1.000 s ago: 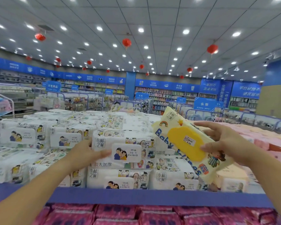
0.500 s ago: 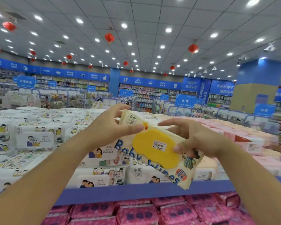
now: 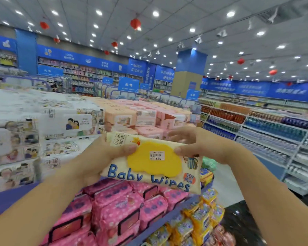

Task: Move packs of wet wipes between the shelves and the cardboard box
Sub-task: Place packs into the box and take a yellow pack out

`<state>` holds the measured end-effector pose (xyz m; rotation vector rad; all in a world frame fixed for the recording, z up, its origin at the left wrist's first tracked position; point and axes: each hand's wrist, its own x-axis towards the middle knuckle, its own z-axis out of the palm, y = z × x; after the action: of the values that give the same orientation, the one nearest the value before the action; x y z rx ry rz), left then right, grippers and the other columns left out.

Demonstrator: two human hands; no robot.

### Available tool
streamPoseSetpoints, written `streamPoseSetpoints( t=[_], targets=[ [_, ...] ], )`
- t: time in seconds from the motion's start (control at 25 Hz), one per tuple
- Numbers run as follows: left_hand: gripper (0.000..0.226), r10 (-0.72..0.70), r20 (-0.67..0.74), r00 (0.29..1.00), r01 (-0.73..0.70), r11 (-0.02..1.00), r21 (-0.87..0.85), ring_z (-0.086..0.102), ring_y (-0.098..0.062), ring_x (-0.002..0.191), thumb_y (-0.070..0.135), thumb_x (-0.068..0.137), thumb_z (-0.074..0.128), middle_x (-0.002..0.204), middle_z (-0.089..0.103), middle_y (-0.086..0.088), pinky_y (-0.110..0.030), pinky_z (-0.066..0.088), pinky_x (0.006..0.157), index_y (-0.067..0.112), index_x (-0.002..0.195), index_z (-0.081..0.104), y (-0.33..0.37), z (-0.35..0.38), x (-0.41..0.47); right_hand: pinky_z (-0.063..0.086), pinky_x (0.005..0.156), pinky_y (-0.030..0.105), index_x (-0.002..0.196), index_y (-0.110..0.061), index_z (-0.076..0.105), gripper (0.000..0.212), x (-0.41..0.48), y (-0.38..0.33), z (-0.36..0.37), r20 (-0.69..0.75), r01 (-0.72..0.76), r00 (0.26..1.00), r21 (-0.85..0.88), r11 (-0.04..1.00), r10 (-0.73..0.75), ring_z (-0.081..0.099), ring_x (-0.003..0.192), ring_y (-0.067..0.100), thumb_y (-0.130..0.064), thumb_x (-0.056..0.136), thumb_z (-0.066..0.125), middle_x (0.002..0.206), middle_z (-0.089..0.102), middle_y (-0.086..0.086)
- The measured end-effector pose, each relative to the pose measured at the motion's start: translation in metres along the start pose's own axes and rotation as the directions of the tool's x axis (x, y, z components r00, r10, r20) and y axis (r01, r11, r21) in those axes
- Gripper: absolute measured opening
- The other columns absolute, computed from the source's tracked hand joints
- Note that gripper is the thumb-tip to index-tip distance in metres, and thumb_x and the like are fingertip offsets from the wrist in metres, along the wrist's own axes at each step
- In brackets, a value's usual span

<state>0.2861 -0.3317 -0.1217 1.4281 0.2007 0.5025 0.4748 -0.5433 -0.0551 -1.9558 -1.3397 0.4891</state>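
Gripping the Baby Wipes pack (image 3: 155, 167) in mid-air, both hands pinching its ends | left hand (image 3: 103, 157): thumb on yellow lid | right hand (image 3: 203, 146): thumb at lid's right edge, fingers blurred behind | pink packs (image 3: 117, 210) on the lower shelf beneath | white packs (image 3: 66, 121) stacked behind left | bottle shelves (image 3: 256, 125) far right

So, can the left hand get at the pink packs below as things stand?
Probably not yet: the left hand grips the Baby Wipes pack, shared with the right hand. The pink packs lie uncovered just below, so once freed, likely yes.
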Motion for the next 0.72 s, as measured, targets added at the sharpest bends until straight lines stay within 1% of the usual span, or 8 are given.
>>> streamPoseSetpoints(
  t=[0.04, 0.16, 0.28, 0.4, 0.52, 0.6, 0.64, 0.72],
  targets=[
    [0.046, -0.017, -0.013, 1.0, 0.016, 0.999, -0.043, 0.077, -0.036, 0.084, 0.017, 0.07, 0.083, 0.105, 0.076, -0.022, -0.043, 0.065, 0.063, 0.005, 0.112, 0.07, -0.011, 0.018, 0.0, 0.058, 0.084, 0.025, 0.13, -0.037, 0.057, 0.058, -0.017, 0.018, -0.005, -0.072, -0.038, 0.997, 0.028, 0.999, 0.04, 0.069, 0.103, 0.0, -0.055, 0.078, 0.076, 0.131, 0.065, -0.009],
    [0.046, -0.058, -0.09, 0.994, 0.048, 0.993, -0.11, 0.076, -0.04, 0.091, 0.017, 0.074, 0.078, 0.111, 0.075, -0.023, -0.055, 0.063, 0.076, 0.004, 0.117, 0.069, -0.045, 0.068, 0.004, 0.061, 0.085, 0.049, 0.124, -0.029, 0.061, 0.057, -0.062, 0.082, 0.0, -0.221, -0.068, 0.964, 0.344, 0.937, 0.15, 0.074, 0.099, 0.021, -0.06, 0.077, 0.066, 0.117, 0.074, 0.0],
    [0.047, -0.075, -0.116, 0.99, 0.065, 0.994, -0.093, 0.074, -0.042, 0.099, 0.019, 0.075, 0.079, 0.113, 0.075, -0.022, -0.064, 0.056, 0.09, 0.004, 0.119, 0.069, -0.078, 0.126, 0.001, 0.062, 0.078, 0.049, 0.122, -0.028, 0.062, 0.047, -0.093, 0.145, 0.015, -0.266, -0.049, 0.935, 0.556, 0.83, 0.234, 0.074, 0.099, 0.031, -0.055, 0.084, 0.066, 0.114, 0.075, 0.007],
    [0.036, -0.146, -0.168, 0.975, 0.149, 0.989, 0.005, 0.076, -0.039, 0.094, 0.017, 0.08, 0.078, 0.106, 0.078, -0.018, -0.059, 0.059, 0.086, 0.005, 0.113, 0.07, -0.123, 0.189, -0.012, 0.062, 0.08, 0.051, 0.12, -0.029, 0.06, 0.028, -0.133, 0.207, 0.022, -0.257, -0.11, 0.906, 0.623, 0.774, 0.335, 0.076, 0.09, 0.028, -0.044, 0.097, 0.059, 0.104, 0.078, 0.003],
    [0.024, -0.209, -0.233, 0.95, 0.223, 0.974, 0.035, 0.078, -0.032, 0.082, 0.015, 0.084, 0.077, 0.099, 0.079, -0.015, -0.042, 0.065, 0.069, 0.008, 0.106, 0.071, -0.159, 0.236, -0.027, 0.059, 0.085, 0.056, 0.115, -0.029, 0.062, 0.023, -0.17, 0.25, 0.021, -0.208, -0.17, 0.899, 0.645, 0.745, 0.385, 0.076, 0.088, 0.029, -0.043, 0.098, 0.057, 0.099, 0.079, 0.002],
    [0.02, -0.244, -0.267, 0.932, 0.26, 0.965, 0.025, 0.079, -0.025, 0.078, 0.017, 0.084, 0.078, 0.098, 0.08, -0.013, -0.034, 0.064, 0.063, 0.01, 0.102, 0.072, -0.177, 0.254, -0.033, 0.061, 0.084, 0.053, 0.11, -0.031, 0.062, 0.019, -0.187, 0.273, 0.024, -0.175, -0.188, 0.902, 0.664, 0.724, 0.395, 0.076, 0.088, 0.03, -0.044, 0.097, 0.059, 0.1, 0.079, 0.002],
    [0.023, -0.269, -0.265, 0.926, 0.287, 0.957, 0.031, 0.079, -0.024, 0.081, 0.021, 0.084, 0.079, 0.099, 0.08, -0.01, -0.034, 0.064, 0.067, 0.012, 0.104, 0.072, -0.189, 0.26, -0.037, 0.061, 0.082, 0.051, 0.11, -0.032, 0.062, 0.023, -0.196, 0.282, 0.027, -0.155, -0.207, 0.899, 0.673, 0.71, 0.409, 0.075, 0.091, 0.029, -0.049, 0.094, 0.061, 0.103, 0.078, 0.001],
    [0.03, -0.313, -0.248, 0.917, 0.337, 0.94, 0.06, 0.077, -0.025, 0.092, 0.03, 0.083, 0.081, 0.103, 0.08, -0.005, -0.038, 0.061, 0.08, 0.016, 0.108, 0.072, -0.211, 0.271, -0.041, 0.059, 0.087, 0.052, 0.121, -0.035, 0.061, 0.054, -0.209, 0.306, 0.032, -0.1, -0.278, 0.882, 0.679, 0.68, 0.461, 0.07, 0.108, 0.028, -0.068, 0.078, 0.068, 0.12, 0.073, -0.001]
  ],
)
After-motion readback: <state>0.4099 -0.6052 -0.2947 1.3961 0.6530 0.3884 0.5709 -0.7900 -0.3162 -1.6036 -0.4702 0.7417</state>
